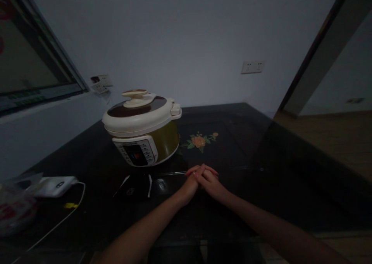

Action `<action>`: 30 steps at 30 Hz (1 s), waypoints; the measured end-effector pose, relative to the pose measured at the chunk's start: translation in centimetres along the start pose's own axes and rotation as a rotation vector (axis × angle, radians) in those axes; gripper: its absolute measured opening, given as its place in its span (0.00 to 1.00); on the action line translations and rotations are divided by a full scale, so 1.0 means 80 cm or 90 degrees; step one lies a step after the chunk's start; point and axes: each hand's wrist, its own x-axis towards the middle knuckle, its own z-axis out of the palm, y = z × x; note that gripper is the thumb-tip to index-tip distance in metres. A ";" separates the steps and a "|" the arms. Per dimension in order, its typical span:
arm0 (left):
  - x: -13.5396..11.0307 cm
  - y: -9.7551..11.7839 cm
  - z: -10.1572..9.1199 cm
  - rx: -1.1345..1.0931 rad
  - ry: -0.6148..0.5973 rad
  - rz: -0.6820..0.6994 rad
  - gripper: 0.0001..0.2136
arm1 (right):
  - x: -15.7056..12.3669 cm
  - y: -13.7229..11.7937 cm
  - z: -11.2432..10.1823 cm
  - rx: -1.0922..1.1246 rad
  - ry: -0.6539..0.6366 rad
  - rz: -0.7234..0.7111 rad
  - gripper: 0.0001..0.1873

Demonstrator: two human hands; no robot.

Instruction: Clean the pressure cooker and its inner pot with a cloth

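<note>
My left hand [190, 184] and my right hand [209, 182] rest together on the dark glossy table [247, 167], fingers laid over one another, nothing visibly held. Just behind and to the left of them stands an electric pressure cooker [143, 128], cream and olive with a brown lid and a front control panel. A small dark object with white edges [134, 187] lies on the table left of my left hand.
A white power bank [55, 186] with a white cable [58, 221] lies at the left, beside a plastic bag [14, 210]. A flower motif [199, 141] is printed on the table. Wall sockets [252, 67] sit behind; a window [26, 62] is at the left.
</note>
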 end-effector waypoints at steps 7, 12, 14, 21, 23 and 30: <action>0.000 -0.005 -0.002 -0.005 0.001 0.017 0.24 | -0.005 -0.009 0.001 0.007 0.014 0.020 0.21; -0.004 0.003 -0.004 -0.037 -0.043 -0.081 0.25 | -0.007 -0.014 0.002 0.093 -0.011 0.116 0.26; -0.006 0.009 -0.007 -0.036 -0.064 -0.113 0.25 | -0.007 -0.018 0.002 0.143 -0.034 0.151 0.31; -0.035 0.066 -0.020 -0.037 -0.122 -0.144 0.36 | -0.013 -0.063 -0.015 0.122 -0.139 0.125 0.38; -0.058 0.094 -0.032 -0.001 -0.115 -0.118 0.35 | -0.017 -0.077 -0.028 0.129 -0.173 0.121 0.37; -0.159 0.220 -0.141 0.223 0.205 0.058 0.19 | 0.019 -0.090 -0.090 0.032 -0.183 0.119 0.24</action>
